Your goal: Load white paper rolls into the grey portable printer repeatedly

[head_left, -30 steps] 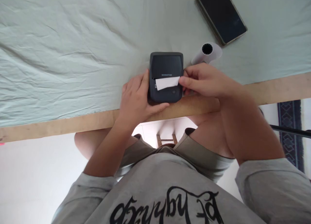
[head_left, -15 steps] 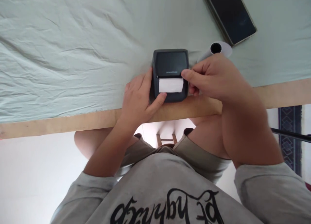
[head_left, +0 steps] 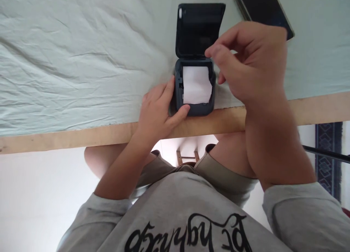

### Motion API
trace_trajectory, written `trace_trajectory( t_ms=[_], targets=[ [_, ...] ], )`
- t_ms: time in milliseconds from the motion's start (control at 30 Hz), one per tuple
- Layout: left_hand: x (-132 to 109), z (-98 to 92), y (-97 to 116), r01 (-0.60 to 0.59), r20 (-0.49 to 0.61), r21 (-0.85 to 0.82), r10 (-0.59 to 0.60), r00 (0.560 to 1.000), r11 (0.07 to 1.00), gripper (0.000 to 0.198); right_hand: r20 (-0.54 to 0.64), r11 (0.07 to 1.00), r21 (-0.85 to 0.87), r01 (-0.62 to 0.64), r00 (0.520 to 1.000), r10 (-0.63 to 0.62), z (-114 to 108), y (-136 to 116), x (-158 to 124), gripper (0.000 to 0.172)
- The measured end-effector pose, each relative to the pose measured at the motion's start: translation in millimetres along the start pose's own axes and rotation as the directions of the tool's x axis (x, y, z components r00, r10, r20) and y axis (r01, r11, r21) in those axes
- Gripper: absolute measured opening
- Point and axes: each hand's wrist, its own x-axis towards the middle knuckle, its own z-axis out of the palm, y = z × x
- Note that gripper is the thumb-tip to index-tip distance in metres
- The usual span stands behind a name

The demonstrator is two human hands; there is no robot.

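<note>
A small dark portable printer (head_left: pixel 194 109) sits at the table's front edge, its lid (head_left: pixel 198 29) swung up and back. White paper (head_left: pixel 197 85) with a ragged right edge lies in the uncovered compartment. My left hand (head_left: pixel 157 111) holds the printer's left side, thumb on the front rim and fingers along the side wall. Over the lid's lower right corner hovers my right hand (head_left: pixel 251 62), fingers loosely curled and apart, with nothing visible in them. Whether its fingertips touch the lid I cannot tell.
A dark phone-like device (head_left: pixel 265 7) lies at the back right, partly behind my right hand. Wrinkled pale green cloth (head_left: pixel 82 62) covers the table, with a bare wooden edge (head_left: pixel 68 137) in front. My legs are beneath the edge.
The printer's lid has swung from closed to raised, baring the paper inside. My right hand has moved up and away from the front. The white roll beside it is now hidden.
</note>
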Motion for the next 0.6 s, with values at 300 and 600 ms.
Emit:
trace_trajectory(
  t_ms=[300, 600],
  targets=[
    [-2.6, -3.3, 3.4, -0.050, 0.012, 0.001, 0.050, 0.999, 0.999, 0.078, 0.397, 0.791, -0.605, 0.092, 0.896, 0.199, 4.1, -18.0, 14.0, 0.022],
    [-7.1, 0.7, 3.5, -0.031, -0.003, 0.004, 0.031, 1.000, 1.000, 0.081, 0.526, 0.638, -0.740, 0.213, 0.775, 0.351, 1.3, -28.9, 24.2, 0.040]
  ],
)
